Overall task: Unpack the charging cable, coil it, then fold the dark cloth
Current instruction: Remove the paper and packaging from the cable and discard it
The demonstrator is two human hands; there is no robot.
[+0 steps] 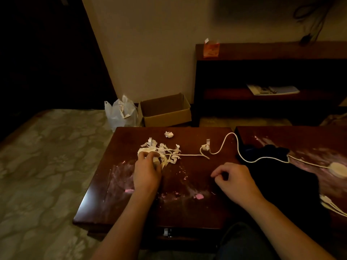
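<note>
Charging cable [193, 155]: white, mostly paid out across the dark wooden table [187, 209]. One end is a small coil under the left hand [147, 173]. From there the cable runs right, makes a loose loop with a paper band [206, 145] on it, arcs toward the far edge, crosses the dark cloth [277, 177] and ends at a round pale puck [338, 168] on the adjoining tabletop.

Left hand: fingers curled down and clamped on the coil, amid torn paper wrapping [167, 152].

Right hand [236, 179]: above bare table just left of the cloth. Fingers curled in, thumb close to forefinger, nothing seen between them.

Dark cloth: bunched heap at the near right, spanning the seam between the two tabletops.

Crumpled paper ball [169, 134] lies apart, near the far edge. Pink smears [199, 196] on the near surface.

Containers:
- Cardboard box [167, 117] on the floor beyond the table, flaps open; only its inner walls show, its bottom is out of sight.
- White plastic bag [120, 114] touching the box's left side, mouth loosely gathered; contents cannot be told.
- Orange tissue box [211, 50] on top of the dark shelf unit [262, 51], a white tissue standing out of it.
- A booklet [272, 90] lies flat on the lower shelf.
</note>
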